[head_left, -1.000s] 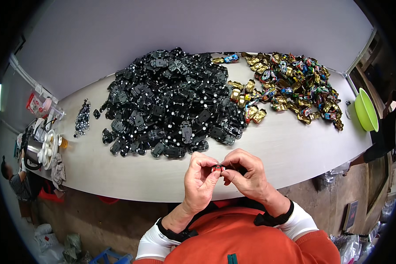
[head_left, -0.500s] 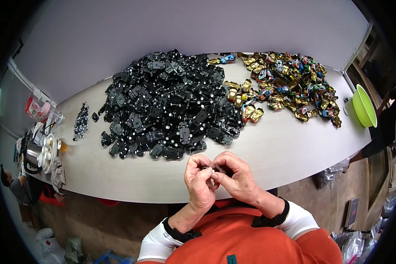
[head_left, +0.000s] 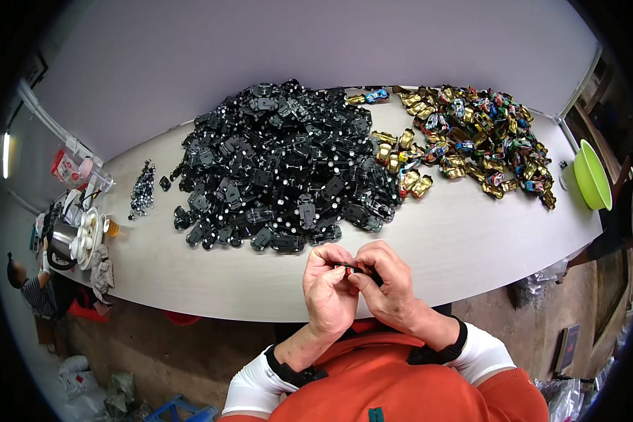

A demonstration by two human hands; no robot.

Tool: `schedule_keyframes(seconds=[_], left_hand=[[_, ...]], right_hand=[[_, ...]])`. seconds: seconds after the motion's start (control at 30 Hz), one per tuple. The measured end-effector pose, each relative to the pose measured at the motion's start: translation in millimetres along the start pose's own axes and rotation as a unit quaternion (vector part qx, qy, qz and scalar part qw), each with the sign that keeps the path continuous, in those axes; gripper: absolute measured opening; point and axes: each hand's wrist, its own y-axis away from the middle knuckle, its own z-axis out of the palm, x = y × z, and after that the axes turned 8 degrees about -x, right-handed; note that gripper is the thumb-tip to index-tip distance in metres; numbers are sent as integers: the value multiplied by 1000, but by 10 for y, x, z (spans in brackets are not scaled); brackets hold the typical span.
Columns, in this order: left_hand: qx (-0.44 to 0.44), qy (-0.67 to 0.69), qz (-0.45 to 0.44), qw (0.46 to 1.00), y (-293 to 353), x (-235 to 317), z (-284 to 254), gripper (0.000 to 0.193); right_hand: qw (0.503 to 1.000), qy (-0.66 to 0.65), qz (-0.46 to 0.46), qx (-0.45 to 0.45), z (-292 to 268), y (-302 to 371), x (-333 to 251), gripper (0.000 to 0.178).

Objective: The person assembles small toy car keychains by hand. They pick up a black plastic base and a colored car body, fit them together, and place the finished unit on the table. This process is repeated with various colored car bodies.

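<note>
Close to the table's front edge, my left hand (head_left: 330,292) and my right hand (head_left: 388,288) meet, thumbs and fingers pinched together. Between them they grip a small black toy car chassis (head_left: 375,278), mostly covered by the fingers. A bit of red and white shows at the thumb tips; I cannot tell what it is. Just beyond my hands rises a big heap of black toy car chassis (head_left: 274,165) with small wheels. To its right lies a second pile of shiny toy car bodies (head_left: 482,133), gold and multicoloured, some touching the black heap.
A small pile of tiny silver and dark parts (head_left: 143,190) lies at the left of the table (head_left: 429,246). Further left stand a white tray with cups (head_left: 86,240), a kettle (head_left: 62,243) and a cloth (head_left: 101,271). A green basin (head_left: 592,176) leans at the right edge.
The whole view has shifted slightly. My fingers have moved a little on the chassis, and more of its black shape now shows between them, along with the red and white bit.
</note>
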Motion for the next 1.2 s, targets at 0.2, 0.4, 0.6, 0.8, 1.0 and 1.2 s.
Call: schedule_keyframes(seconds=[0.2, 0.4, 0.6, 0.8, 1.0, 1.2], left_hand=[[-24, -64, 36, 997, -37, -8, 45, 14], [-107, -290, 43, 950, -86, 99, -243, 18], [-77, -369, 32, 926, -67, 33, -258, 13], [-2, -144, -175, 974, -132, 52, -396, 18], [102, 8, -192, 976, -170, -36, -608, 14], [18, 75, -195, 978, -96, -103, -624, 17]], right_hand=[[998, 27, -45, 26, -17, -34, -5, 24], [999, -42, 19, 4, -154, -45, 76, 23], [986, -105, 115, -56, -183, -81, 194, 10], [916, -275, 282, -79, -335, -141, 278, 10], [920, -208, 323, -82, -296, 152, 436, 25], [984, -66, 164, -31, -172, 114, 352, 19]])
